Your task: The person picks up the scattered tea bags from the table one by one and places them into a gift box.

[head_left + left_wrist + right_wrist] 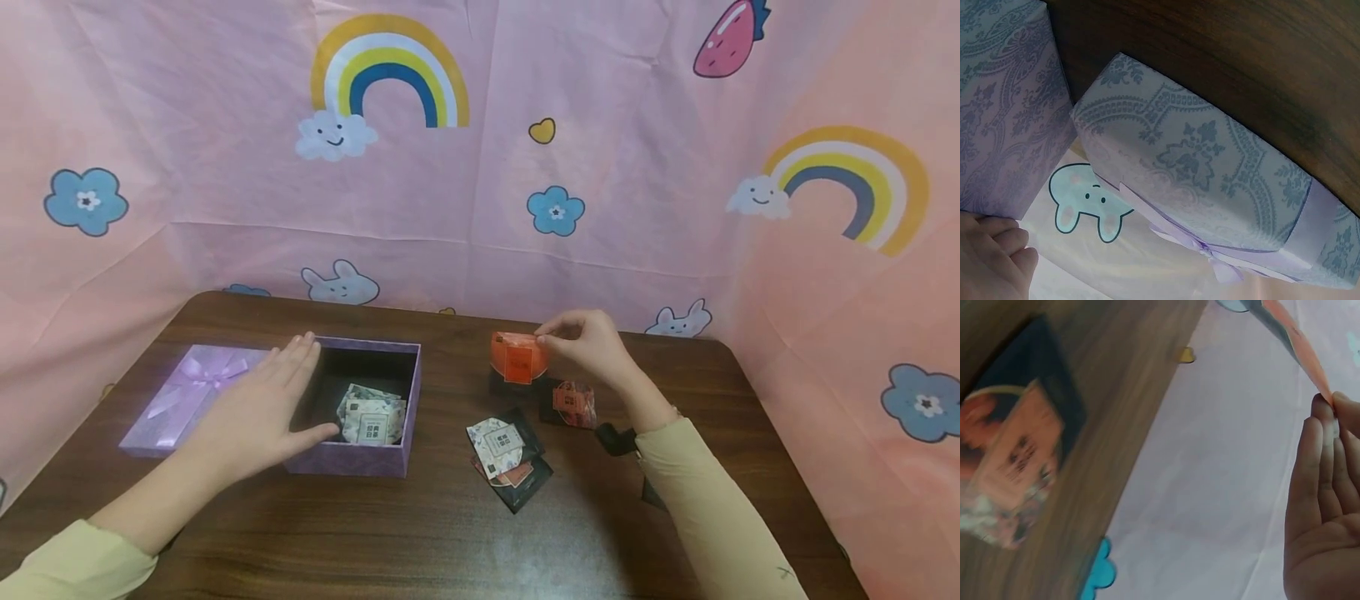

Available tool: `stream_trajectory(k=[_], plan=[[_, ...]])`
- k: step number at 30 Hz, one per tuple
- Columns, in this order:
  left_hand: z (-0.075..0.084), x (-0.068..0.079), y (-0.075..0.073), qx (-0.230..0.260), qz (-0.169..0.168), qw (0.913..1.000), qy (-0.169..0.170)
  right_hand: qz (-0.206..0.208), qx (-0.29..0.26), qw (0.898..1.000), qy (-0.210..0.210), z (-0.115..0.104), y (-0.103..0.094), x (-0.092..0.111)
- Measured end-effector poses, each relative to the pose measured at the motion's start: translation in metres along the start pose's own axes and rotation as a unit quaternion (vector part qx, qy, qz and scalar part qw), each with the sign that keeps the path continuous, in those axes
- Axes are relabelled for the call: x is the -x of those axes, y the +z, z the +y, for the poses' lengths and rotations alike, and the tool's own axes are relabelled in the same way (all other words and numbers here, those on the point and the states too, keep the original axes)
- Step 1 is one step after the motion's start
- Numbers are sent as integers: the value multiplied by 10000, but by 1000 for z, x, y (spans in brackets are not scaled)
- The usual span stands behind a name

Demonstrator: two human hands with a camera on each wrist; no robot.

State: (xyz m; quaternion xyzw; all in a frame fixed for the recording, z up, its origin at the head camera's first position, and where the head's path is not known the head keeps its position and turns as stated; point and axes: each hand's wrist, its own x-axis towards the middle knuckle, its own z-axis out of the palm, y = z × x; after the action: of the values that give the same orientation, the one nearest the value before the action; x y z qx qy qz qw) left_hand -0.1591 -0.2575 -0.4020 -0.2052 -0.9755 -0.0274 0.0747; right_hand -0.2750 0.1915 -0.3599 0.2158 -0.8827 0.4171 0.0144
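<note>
Orange sachet (518, 363), one, right of centre in the frame; likely light, thin, pliant, perhaps slick. Your right hand (594, 347) pinches its upper right corner; a grip along the top edge should suit, lightly. Your left hand (261, 410), fingers straight, lies at the box (347, 460), left of centre.

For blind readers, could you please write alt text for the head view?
A right hand pinches an orange sachet; the left hand is at an open purple box holding white sachets, near a ribboned lid. More sachets lie on the table.
</note>
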Motion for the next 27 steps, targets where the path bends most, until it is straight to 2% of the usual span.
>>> stream_trajectory(k=[13, 20, 27], plan=[[0, 1, 1, -37, 83, 9999, 90, 430, -274, 9981, -344, -42, 22, -26], [0, 1, 0, -49, 63, 9999, 67, 380, -893, 9936, -586, -66, 43, -38], [1, 1, -1, -49, 58, 10000, 61, 240, -1087, 9904, -825, -83, 73, -43]])
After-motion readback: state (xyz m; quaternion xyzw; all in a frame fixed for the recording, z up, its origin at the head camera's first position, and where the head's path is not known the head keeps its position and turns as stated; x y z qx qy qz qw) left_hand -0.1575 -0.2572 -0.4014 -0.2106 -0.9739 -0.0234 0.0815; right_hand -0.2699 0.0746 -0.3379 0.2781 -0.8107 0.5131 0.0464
